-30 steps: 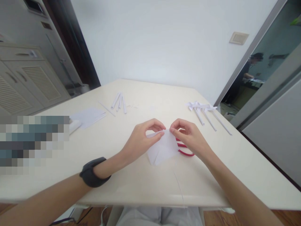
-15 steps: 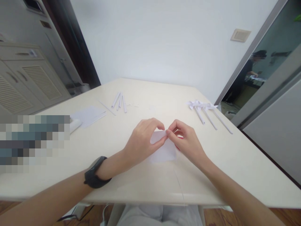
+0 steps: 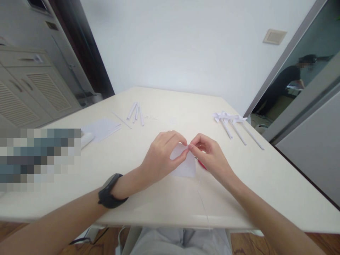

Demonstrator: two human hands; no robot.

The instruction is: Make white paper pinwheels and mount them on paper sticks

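Pale wall, broken only by a light switch, backs a cream table; beyond the doorway at right, a person in dark clothes leans forward. Three white paper pinwheels on paper sticks lie side by side at the table's right and look complete. Toward the left are four rolled paper tubes without heads, a thin stick, small scraps and a stack of white sheets, which I judge unused. One white paper sheet, near the table's front middle, bears no blades and seems only partly worked; any creases are too faint to tell.

Its upper edge sits between the fingertips: the left hand, a black smartwatch on that wrist, appears to grip it by thumb and forefinger, and the right hand pinches it just beside, thumbs nearly touching. Most of the sheet extends below the fingers, partly behind the left thumb. Red-handled scissors show partly beneath the right hand.
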